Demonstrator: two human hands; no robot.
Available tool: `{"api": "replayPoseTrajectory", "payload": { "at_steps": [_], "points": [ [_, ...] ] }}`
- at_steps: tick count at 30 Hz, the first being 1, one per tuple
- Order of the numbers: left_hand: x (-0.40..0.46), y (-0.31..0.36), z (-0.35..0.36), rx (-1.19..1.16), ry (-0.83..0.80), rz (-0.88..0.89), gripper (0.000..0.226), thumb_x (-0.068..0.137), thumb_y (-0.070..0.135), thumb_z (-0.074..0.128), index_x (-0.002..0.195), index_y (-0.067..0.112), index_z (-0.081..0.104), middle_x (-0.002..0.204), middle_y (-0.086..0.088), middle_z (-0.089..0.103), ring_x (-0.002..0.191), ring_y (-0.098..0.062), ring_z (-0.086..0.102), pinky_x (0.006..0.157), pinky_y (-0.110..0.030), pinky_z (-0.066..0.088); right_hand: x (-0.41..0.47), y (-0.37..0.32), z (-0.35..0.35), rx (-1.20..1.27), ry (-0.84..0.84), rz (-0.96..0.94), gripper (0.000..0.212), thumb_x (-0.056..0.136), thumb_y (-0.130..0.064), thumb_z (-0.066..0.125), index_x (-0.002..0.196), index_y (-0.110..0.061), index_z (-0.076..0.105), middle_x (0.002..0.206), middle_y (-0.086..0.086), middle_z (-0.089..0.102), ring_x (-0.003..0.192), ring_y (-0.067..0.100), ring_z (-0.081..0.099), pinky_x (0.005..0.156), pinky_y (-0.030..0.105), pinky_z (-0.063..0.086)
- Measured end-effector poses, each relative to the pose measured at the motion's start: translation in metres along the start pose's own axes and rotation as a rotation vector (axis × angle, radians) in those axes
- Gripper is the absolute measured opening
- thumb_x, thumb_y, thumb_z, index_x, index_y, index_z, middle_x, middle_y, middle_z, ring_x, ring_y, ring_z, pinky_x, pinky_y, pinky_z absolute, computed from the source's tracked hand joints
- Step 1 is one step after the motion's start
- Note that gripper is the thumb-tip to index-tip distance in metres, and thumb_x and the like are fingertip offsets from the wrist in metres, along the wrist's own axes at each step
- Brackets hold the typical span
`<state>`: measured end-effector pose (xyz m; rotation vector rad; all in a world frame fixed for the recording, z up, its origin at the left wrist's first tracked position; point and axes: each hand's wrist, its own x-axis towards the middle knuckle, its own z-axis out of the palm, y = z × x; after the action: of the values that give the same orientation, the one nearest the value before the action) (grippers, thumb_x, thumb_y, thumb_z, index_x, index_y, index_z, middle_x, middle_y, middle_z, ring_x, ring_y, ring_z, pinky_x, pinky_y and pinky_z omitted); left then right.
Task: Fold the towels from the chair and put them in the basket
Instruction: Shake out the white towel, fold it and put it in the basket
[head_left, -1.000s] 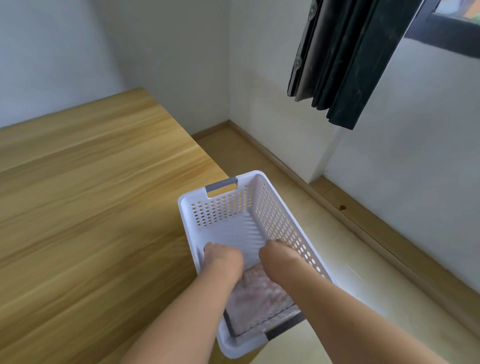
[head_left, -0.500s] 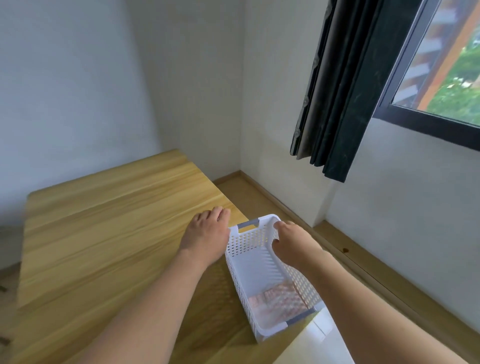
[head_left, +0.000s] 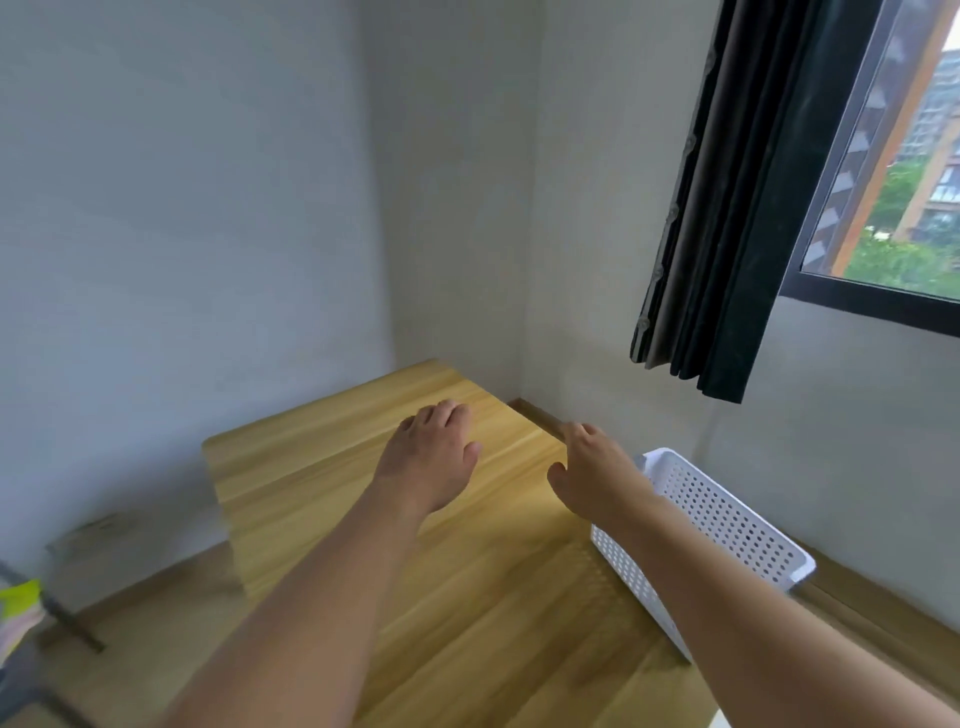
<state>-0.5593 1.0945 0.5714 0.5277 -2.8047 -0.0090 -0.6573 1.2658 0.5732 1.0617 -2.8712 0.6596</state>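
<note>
Both hands are hanging over the light wooden table (head_left: 311, 483) w/ nothing in them: left hand (head_left: 434, 457) & right hand (head_left: 597, 475) are loose, fingers relaxed. The white plastic basket w/ holes (head_left: 727, 525) is sitting by the table's right edge; its inside is hidden. Yellow & pink towels (head_left: 18, 613) are waiting at far left, so prob. more folding is left.

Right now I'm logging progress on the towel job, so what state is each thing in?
Left hand: open, empty, over the table.
Right hand: open, empty, beside the basket.
Basket: upright at the table's right edge, contents hidden.
Curtain: drawn aside.
Chair: cloth on it, blurred.
</note>
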Motion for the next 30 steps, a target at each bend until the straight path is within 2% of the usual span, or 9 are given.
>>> {"api": "replayPoseTrajectory", "payload": {
  "at_steps": [2,6,10,13,19,25,30],
  "points": [
    [-0.017,-0.029,-0.021,-0.013,-0.002,-0.009,0.05,0.099,0.04,0.034,0.141,0.015,0.033,0.148,-0.003,0.035,0.132,-0.023,0.036,0.107,-0.038,0.033,-0.013,-0.036,-0.001,0.011,0.008,-0.007,0.042,0.088,-0.018,0.048,0.129,-0.008,0.046,0.127,0.009,0.052,0.117,0.028,0.049,0.09,0.032,0.04],
    [-0.043,-0.076,-0.054,0.004,0.012,-0.015,0.046,0.099,0.04,0.034,0.138,0.016,0.036,0.146,-0.003,0.037,0.129,-0.024,0.039,0.104,-0.039,0.035,-0.027,-0.098,0.001,0.035,0.067,-0.018,0.039,0.09,-0.02,0.048,0.126,-0.007,0.048,0.126,0.009,0.052,0.116,0.028,0.049,0.085,0.032,0.039],
    [-0.071,-0.118,-0.07,0.052,-0.002,-0.023,0.05,0.099,0.041,0.033,0.142,0.016,0.033,0.149,-0.001,0.035,0.133,-0.022,0.036,0.108,-0.038,0.033,-0.033,-0.145,0.019,0.089,-0.017,-0.05,0.042,0.09,-0.018,0.045,0.13,-0.008,0.044,0.133,0.008,0.048,0.123,0.026,0.045,0.094,0.033,0.039],
    [-0.091,-0.158,-0.088,0.082,-0.027,-0.007,0.048,0.099,0.041,0.033,0.141,0.016,0.034,0.148,-0.001,0.036,0.132,-0.022,0.037,0.108,-0.038,0.032,-0.04,-0.182,0.034,0.122,-0.041,-0.032,0.043,0.09,-0.02,0.045,0.132,-0.008,0.044,0.135,0.008,0.047,0.124,0.026,0.044,0.094,0.033,0.038],
    [-0.126,-0.258,-0.111,0.014,0.053,-0.031,0.05,0.1,0.04,0.032,0.143,0.016,0.031,0.149,0.001,0.034,0.134,-0.02,0.035,0.109,-0.036,0.03,-0.036,-0.281,0.057,0.083,-0.009,-0.032,0.044,0.09,-0.02,0.046,0.131,-0.007,0.044,0.133,0.01,0.048,0.122,0.028,0.046,0.093,0.035,0.04],
    [-0.177,-0.416,-0.121,-0.068,0.047,-0.069,0.049,0.1,0.039,0.033,0.144,0.016,0.032,0.15,0.0,0.034,0.134,-0.022,0.036,0.109,-0.036,0.031,-0.043,-0.435,0.119,0.085,-0.005,-0.055,0.053,0.091,-0.02,0.047,0.141,-0.008,0.037,0.141,0.009,0.044,0.128,0.028,0.043,0.1,0.034,0.037],
    [-0.202,-0.528,-0.133,-0.131,0.024,-0.158,0.051,0.1,0.037,0.034,0.146,0.015,0.03,0.151,-0.002,0.034,0.135,-0.023,0.036,0.109,-0.037,0.032,-0.037,-0.53,0.161,0.069,-0.045,-0.031,0.052,0.091,-0.021,0.047,0.142,-0.011,0.038,0.142,0.008,0.043,0.127,0.027,0.044,0.1,0.036,0.04]
  ]
}}
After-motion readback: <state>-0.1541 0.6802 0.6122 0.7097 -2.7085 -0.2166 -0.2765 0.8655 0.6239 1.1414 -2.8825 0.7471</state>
